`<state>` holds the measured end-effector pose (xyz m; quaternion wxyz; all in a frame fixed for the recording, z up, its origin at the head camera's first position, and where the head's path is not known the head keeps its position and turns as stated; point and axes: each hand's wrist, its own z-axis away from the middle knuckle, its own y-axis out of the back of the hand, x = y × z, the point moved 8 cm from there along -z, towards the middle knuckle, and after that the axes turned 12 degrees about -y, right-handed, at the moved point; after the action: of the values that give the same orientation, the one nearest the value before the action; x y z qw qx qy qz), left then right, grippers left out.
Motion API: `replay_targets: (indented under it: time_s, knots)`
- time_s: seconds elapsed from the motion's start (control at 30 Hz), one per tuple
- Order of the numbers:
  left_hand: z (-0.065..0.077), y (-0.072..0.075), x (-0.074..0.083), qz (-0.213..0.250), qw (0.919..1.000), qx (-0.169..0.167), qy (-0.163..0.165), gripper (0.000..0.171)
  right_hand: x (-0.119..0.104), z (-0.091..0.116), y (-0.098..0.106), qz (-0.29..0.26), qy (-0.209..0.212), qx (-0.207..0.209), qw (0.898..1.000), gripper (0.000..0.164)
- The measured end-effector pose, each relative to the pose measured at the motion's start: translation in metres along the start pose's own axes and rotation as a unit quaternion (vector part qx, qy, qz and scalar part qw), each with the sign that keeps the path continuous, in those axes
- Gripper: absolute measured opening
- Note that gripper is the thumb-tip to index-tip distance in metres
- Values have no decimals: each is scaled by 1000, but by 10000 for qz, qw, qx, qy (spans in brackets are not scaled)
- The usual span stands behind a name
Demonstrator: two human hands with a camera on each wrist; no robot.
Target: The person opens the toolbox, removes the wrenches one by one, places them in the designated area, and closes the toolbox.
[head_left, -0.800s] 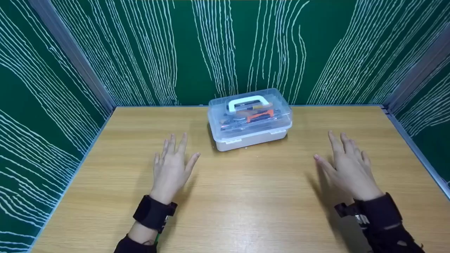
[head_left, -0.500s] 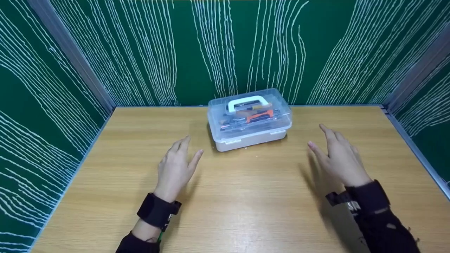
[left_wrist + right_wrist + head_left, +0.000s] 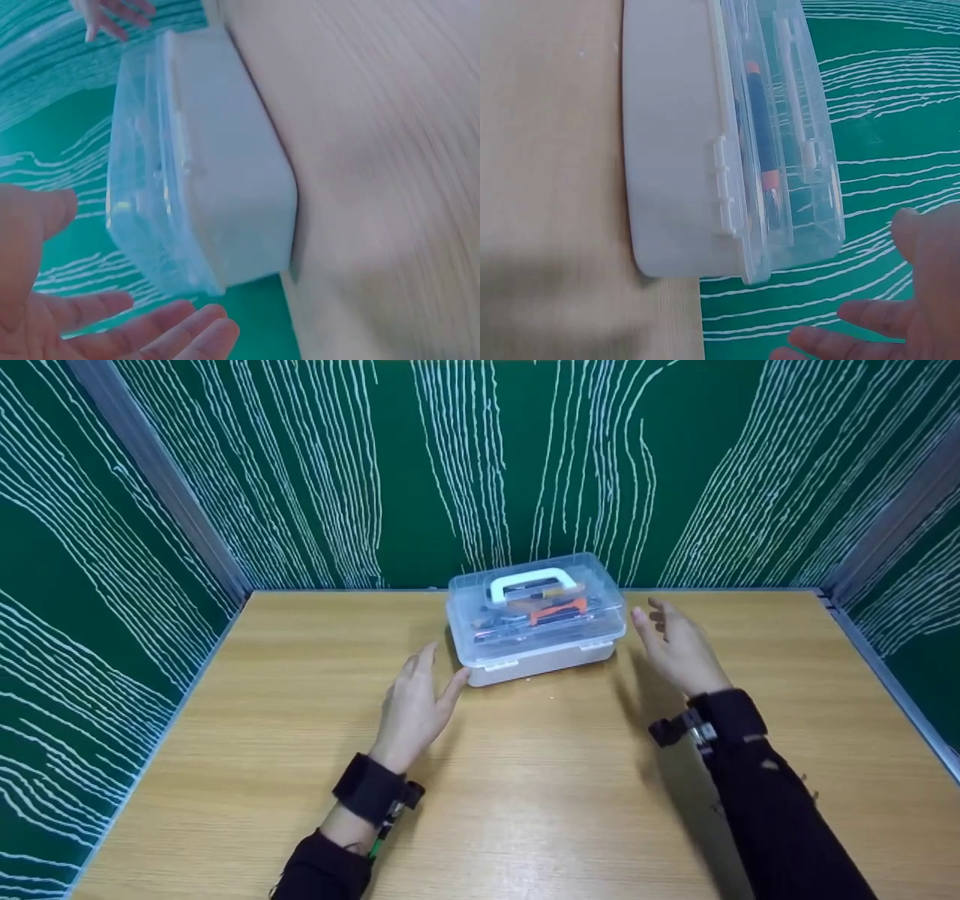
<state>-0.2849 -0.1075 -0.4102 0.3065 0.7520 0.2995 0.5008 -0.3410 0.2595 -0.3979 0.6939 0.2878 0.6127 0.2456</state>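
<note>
A clear-lidded plastic storage box [image 3: 536, 619] with a white base and a white carry handle [image 3: 533, 583] stands on the table, its lid down. Through the lid show an orange-and-black tool [image 3: 559, 611] and other small items. My left hand [image 3: 415, 705] is at the box's front left corner, thumb close to the base, fingers loosely extended. On the other side my right hand [image 3: 679, 649] is just off the box's right end, fingers loosely bent. In the left wrist view, fingers [image 3: 150, 330] spread beside the box end. The right wrist view shows the fingers [image 3: 840, 341] apart from the box.
The wooden table [image 3: 517, 795] runs back to a green wall [image 3: 420, 510] with wavy white lines. Side panels with metal posts [image 3: 161, 472] bound it left and right. Tiny white specks [image 3: 552, 697] lie in front of the box.
Both hands have moved inward and forward to the two ends of the box, the right hand travelling farther. The box stays in place on the table.
</note>
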Motion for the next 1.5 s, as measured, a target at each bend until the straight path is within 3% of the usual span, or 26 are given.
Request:
replay_targets:
  time_s: [0.3,0.6,0.83,1.13,1.5]
  knots:
    - [-10,-21,6,572,9983,63,32,80,-2,-28,-16,-124,-278,-137,9994,85]
    - [-19,-32,10,865,9959,236,-133,74,4,-41,-28,-193,-705,-470,9962,92]
    - [-22,-39,16,902,9948,339,-343,72,3,-40,-33,-74,-836,-719,9939,92]
    - [-21,-39,18,961,9934,436,-457,66,3,-38,-30,133,-668,-451,9967,90]
    - [-19,-34,13,909,9937,591,-297,63,3,-21,-32,111,-690,-525,9962,90]
